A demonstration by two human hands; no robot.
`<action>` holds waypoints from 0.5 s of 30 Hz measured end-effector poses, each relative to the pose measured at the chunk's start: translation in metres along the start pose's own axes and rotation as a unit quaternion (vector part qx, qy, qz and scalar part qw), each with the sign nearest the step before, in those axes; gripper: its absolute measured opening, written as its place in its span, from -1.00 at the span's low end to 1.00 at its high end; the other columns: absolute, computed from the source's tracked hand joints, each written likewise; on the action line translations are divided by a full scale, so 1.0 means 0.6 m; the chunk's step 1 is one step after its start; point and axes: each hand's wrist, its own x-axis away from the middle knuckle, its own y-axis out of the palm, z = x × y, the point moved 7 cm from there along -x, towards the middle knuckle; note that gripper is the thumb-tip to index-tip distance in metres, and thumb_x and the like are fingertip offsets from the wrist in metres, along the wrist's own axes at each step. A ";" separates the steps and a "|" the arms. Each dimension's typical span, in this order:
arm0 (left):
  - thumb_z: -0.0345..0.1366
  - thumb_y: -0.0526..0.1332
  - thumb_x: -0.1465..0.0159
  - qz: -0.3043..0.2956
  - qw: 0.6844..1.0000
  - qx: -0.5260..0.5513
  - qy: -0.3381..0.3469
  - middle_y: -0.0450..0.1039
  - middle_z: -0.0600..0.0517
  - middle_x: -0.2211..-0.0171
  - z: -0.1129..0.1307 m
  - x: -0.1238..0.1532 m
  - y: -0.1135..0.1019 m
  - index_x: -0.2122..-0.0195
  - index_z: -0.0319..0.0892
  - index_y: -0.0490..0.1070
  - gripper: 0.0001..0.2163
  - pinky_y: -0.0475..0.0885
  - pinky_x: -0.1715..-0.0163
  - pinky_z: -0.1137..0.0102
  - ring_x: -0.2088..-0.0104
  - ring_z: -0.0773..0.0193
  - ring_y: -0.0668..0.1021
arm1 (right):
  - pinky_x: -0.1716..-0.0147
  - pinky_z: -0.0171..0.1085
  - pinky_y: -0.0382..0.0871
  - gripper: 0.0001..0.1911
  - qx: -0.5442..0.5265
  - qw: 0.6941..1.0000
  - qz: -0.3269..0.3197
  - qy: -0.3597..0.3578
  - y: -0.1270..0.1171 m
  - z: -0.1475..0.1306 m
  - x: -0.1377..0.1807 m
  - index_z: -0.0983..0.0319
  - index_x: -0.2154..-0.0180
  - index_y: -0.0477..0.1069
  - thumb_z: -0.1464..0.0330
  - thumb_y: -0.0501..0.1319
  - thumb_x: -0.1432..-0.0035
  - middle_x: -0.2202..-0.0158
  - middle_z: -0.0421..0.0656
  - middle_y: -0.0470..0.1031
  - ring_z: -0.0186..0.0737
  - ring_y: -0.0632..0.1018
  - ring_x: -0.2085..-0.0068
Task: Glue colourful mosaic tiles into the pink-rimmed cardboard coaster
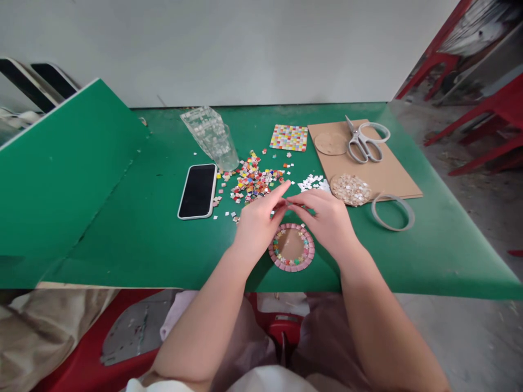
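Left hand [256, 220] and right hand [329, 218] are meeting at the fingertips just beyond a pink-rimmed mosaic disc [291, 246] lying on a green tabletop [134, 234].
Fingers are pinching nearly closed; I cannot tell whether anything small is sitting between them. Keeping both wrists steady would, I judge, be helping such fine fingerwork. Beyond the disc, the hands are partly hiding multicoloured mosaic tiles [252, 182] and white tiles [314, 182].

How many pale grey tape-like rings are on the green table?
2: one ring by grey metal scissors, the other ring by the near edge of the brown cardboard sheet.
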 end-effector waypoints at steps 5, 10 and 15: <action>-0.38 0.13 -0.23 -0.015 1.000 -0.008 0.006 0.57 0.06 0.23 0.001 0.003 0.004 -0.11 0.03 0.29 -0.59 0.46 0.20 0.35 0.26 0.26 0.59 | 0.24 -0.25 0.37 -0.88 -0.005 1.000 -0.010 0.023 0.004 0.011 0.002 0.19 0.29 0.50 0.41 0.18 -0.14 0.30 -0.16 0.55 -0.21 0.51 0.23; -0.38 0.14 -0.23 -0.017 1.000 -0.025 0.006 0.57 0.03 0.23 0.000 0.010 0.005 -0.11 0.02 0.30 -0.60 0.45 0.18 0.34 0.24 0.25 0.58 | 0.24 -0.24 0.37 -0.86 0.015 1.000 -0.022 0.014 0.010 0.013 0.006 0.20 0.31 0.49 0.39 0.15 -0.16 0.32 -0.14 0.53 -0.21 0.50 0.23; -0.40 0.13 -0.23 -0.033 0.999 -0.023 0.004 0.57 0.06 0.22 -0.002 0.017 0.005 -0.16 0.05 0.22 -0.54 0.45 0.18 0.36 0.24 0.27 0.58 | 0.26 -0.24 0.36 -0.84 0.019 0.999 -0.037 -0.002 0.018 0.011 0.013 0.20 0.27 0.49 0.39 0.13 -0.17 0.30 -0.13 0.53 -0.21 0.50 0.23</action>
